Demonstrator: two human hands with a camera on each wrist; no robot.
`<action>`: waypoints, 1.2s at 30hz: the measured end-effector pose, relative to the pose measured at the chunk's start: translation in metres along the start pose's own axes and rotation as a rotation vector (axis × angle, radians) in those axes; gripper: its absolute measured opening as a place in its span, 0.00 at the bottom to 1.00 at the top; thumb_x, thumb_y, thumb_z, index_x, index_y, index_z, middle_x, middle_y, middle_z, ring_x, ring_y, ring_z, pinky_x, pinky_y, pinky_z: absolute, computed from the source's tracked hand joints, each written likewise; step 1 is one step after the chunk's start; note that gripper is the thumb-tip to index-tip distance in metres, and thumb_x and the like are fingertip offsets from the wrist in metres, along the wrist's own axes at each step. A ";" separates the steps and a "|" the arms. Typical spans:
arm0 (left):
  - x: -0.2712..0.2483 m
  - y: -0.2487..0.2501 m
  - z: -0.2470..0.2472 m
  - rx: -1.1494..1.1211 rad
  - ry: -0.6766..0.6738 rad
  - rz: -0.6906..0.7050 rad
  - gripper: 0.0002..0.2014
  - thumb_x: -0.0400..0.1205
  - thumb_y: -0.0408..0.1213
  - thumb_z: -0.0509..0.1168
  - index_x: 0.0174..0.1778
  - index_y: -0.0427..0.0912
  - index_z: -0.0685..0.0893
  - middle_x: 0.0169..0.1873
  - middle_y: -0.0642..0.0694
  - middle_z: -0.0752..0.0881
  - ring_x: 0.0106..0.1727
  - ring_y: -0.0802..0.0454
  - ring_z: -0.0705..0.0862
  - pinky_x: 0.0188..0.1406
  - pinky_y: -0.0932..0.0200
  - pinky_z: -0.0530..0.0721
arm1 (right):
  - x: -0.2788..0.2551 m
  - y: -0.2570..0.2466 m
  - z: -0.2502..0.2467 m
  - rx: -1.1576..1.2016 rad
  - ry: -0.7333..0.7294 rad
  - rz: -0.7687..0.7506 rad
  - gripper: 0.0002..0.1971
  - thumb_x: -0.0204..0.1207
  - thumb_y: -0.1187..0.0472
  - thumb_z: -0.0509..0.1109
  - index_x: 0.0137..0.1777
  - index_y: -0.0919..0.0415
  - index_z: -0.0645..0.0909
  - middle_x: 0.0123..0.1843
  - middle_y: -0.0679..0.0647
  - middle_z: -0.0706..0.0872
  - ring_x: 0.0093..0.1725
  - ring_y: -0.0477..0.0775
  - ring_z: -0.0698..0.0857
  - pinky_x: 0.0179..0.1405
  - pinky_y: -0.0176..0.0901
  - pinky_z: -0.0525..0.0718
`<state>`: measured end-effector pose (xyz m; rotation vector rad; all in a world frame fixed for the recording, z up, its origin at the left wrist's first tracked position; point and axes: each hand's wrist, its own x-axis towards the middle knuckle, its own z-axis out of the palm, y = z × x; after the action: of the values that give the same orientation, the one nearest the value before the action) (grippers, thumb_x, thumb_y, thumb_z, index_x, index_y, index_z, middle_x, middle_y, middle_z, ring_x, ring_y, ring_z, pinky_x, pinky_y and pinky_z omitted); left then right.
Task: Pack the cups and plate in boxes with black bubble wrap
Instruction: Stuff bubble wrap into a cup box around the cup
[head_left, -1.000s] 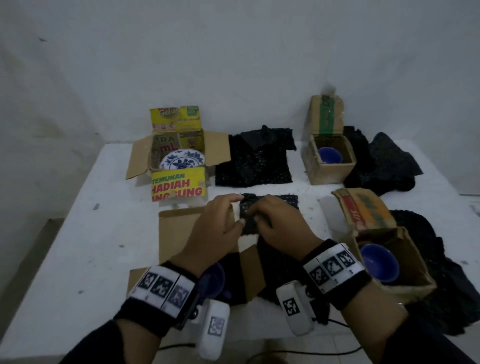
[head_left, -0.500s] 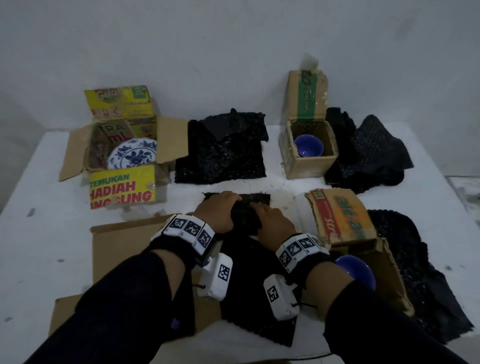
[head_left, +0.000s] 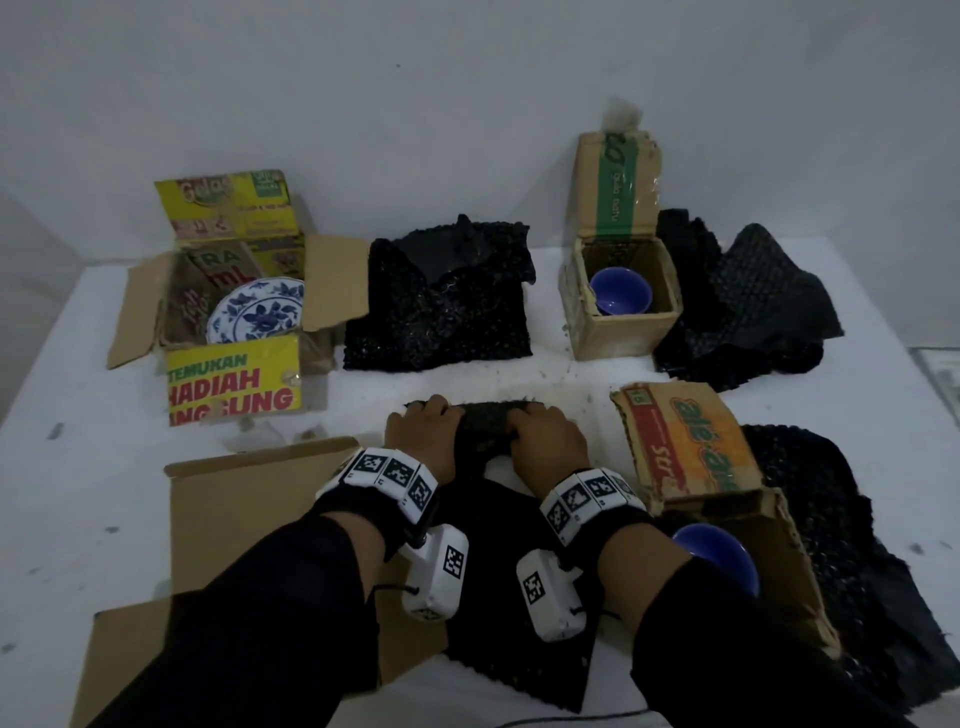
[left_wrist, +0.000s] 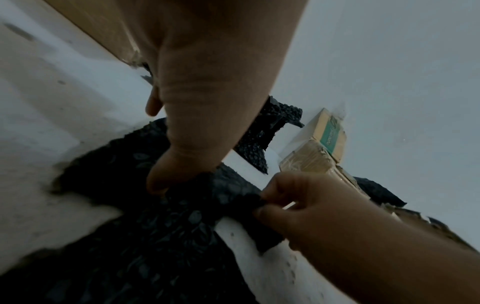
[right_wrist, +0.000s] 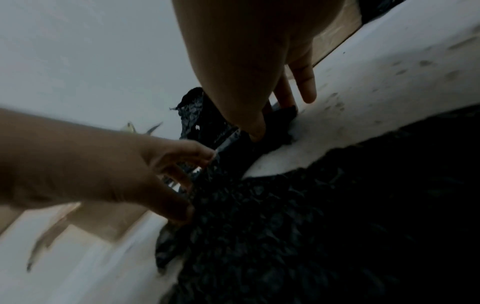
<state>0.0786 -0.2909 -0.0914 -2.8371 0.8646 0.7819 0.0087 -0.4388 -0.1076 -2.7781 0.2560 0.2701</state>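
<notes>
gripping a black bubble wrap sheet (head_left: 488, 423) near the middle of the white table (head_left: 88, 467), both hands work side by side. the left hand (head_left: 423, 434) has its fingers curled over the far left edge of the sheet. in the left wrist view its thumb (left_wrist: 166, 181) presses down on the wrap. the right hand (head_left: 545, 439) pinches the far right edge of the same sheet, with its fingers curled round the fold. the rest of the sheet runs back between the two wrists toward the person.

a flat brown box (head_left: 249, 499) lies just left of the sheet, under the left arm. a blue and white plate (head_left: 257, 312) leans inside an open yellow box (head_left: 234, 379) at the far left. a second bubble wrap sheet (head_left: 441, 306) lies just to the right of that box. a blue cup (head_left: 621, 288) sits in a small brown box (head_left: 618, 332) at the far right, and a third bubble wrap sheet (head_left: 743, 306) lies bunched beside it. another blue cup (head_left: 717, 556) sits in a near box (head_left: 691, 452) just right of the right arm. the cup is partly hidden by the sleeve. a fourth bubble wrap sheet (head_left: 852, 545) lies under and beside that box.
</notes>
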 end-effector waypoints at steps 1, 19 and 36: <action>-0.001 0.002 -0.001 0.029 0.040 -0.014 0.29 0.77 0.46 0.64 0.74 0.49 0.65 0.72 0.43 0.66 0.71 0.40 0.67 0.66 0.44 0.68 | 0.000 0.000 -0.003 0.034 0.034 0.020 0.11 0.77 0.66 0.60 0.57 0.62 0.79 0.58 0.62 0.79 0.56 0.65 0.78 0.44 0.50 0.76; -0.091 -0.026 -0.097 -0.586 0.661 0.398 0.16 0.70 0.26 0.68 0.42 0.45 0.68 0.32 0.51 0.80 0.31 0.50 0.79 0.25 0.57 0.68 | -0.057 -0.059 -0.112 0.581 0.423 -0.143 0.14 0.67 0.66 0.63 0.34 0.44 0.65 0.39 0.58 0.86 0.30 0.56 0.82 0.28 0.55 0.82; -0.188 -0.131 0.017 -0.557 0.523 0.343 0.15 0.68 0.19 0.69 0.41 0.43 0.91 0.43 0.45 0.86 0.45 0.48 0.84 0.45 0.55 0.83 | -0.126 -0.178 -0.019 0.143 0.223 -0.224 0.09 0.70 0.75 0.65 0.45 0.70 0.86 0.49 0.65 0.81 0.43 0.67 0.81 0.40 0.53 0.81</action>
<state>0.0077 -0.0836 -0.0231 -3.5238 1.4219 0.3245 -0.0731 -0.2621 -0.0069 -2.6624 0.0138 -0.1101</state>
